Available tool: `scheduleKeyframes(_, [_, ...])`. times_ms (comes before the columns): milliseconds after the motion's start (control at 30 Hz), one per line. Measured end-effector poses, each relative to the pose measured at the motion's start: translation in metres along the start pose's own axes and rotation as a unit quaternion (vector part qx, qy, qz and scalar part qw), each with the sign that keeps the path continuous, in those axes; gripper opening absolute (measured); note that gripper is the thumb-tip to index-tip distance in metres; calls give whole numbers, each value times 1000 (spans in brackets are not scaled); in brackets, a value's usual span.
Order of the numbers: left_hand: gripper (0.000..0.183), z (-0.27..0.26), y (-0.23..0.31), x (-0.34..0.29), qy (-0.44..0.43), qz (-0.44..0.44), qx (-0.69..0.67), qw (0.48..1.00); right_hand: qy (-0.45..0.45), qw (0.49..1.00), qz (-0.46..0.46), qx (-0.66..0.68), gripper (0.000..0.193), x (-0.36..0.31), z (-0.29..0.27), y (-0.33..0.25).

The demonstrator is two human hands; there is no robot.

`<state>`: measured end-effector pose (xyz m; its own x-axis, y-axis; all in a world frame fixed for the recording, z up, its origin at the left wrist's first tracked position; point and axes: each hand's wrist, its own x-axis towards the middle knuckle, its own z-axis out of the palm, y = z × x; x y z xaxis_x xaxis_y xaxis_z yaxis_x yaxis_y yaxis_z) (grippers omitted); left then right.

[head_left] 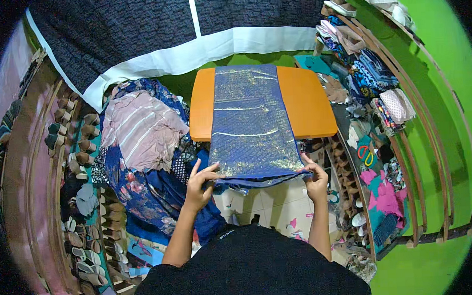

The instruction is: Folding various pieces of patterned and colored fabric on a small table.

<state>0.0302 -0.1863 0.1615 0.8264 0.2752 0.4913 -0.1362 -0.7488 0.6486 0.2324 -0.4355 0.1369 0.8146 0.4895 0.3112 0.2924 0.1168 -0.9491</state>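
**Both hands pinching near corners of blue cloth, rest lying across table**

Blue cloth with gold flecks and a quilted-looking surface (253, 120) is running lengthwise over the middle of the orange, round-cornered tabletop (311, 101); its near end is overhanging the table edge. Another layer is showing beneath that end; can't tell if it's a fold.

Left hand (199, 188) is gripping the near-left corner between thumb and fingers. Right hand (316, 180) is pinching the near-right one. Wide spacing is probably holding the edge straight; tabletop is likely carrying most of the weight.

Left of table: crumpled pale pink striped cloth (141, 128) is lying on a navy floral fabric heap (137, 190), apparently just piled aside. Right: scissors with red and yellow handles (365, 155) are resting near bright pink fabric scraps (385, 201), seemingly within easy reach.
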Motion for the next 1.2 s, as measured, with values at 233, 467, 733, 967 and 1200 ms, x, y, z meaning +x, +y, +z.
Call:
scheduleKeyframes(233, [17, 36, 53, -26, 220, 134, -92, 962, -49, 994, -75, -58, 35, -37, -37, -51])
scheduleKeyframes(467, [12, 77, 92, -88, 259, 111, -46, 958, -103, 990, -79, -63, 41, -88, -83, -60])
scheduleKeyframes(733, [26, 88, 144, -135, 269, 139, -21, 953, -128, 991, -38, -18, 31, -137, -122, -73])
scheduleKeyframes(967, [22, 72, 140, -100, 286, 155, 62, 943, -160, 986, 0, 46, 23, -107, -118, -85])
scheduleKeyframes(1200, [14, 48, 85, 2, 356, 139, 162, 910, -98, 990, -101, 29, 21, 5, -79, -82])
